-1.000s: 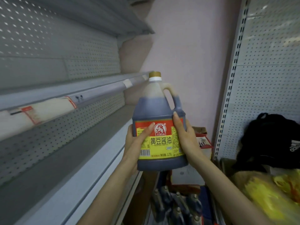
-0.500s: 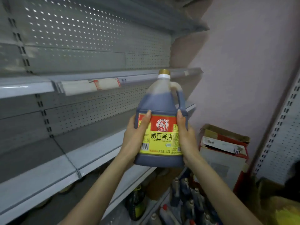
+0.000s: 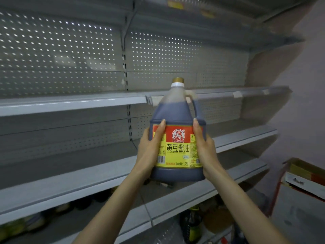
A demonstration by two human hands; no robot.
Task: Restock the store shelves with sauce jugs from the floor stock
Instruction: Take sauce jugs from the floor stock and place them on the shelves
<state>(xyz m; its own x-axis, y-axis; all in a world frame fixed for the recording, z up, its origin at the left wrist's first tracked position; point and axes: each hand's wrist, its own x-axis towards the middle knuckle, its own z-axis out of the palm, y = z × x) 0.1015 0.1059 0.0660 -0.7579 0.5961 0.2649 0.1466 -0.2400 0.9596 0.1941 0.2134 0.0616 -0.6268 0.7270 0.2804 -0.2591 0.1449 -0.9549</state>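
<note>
**Before the grey store shelving: one soy sauce jug held up in two hands**

Across the whole view stands a grey metal shelving unit (image 3: 70, 59) with a perforated back panel; a pale pink wall (image 3: 302, 106) closes it off on the right; an upper shelf (image 3: 70, 103) and a lower shelf (image 3: 70, 178) run across the unit, and the bay between them holds no goods in the visible part; at the lower right stands an open cardboard carton (image 3: 302, 205) with a red edge, its contents not legible. Centre frame, the soy sauce jug (image 3: 173, 113) is upright and raised in front of that bay, its neck crossing the edge of the upper shelf and its base overlapping the front edge of the lower shelf; dark liquid fills it to the shoulder, and a moulded handle sits on its right side. The left hand (image 3: 149, 150) grips the jug's left flank, the thumb lying up across the label's edge; the right hand (image 3: 204, 148) grips the right flank likewise, the other fingers wrapped behind and hidden. Smaller items: a red-and-yellow label (image 3: 177, 148) marked 1.75L; dark bottles (image 3: 192, 224) under the lower shelf, blurred; a gold cap (image 3: 178, 80) over a white collar.
</note>
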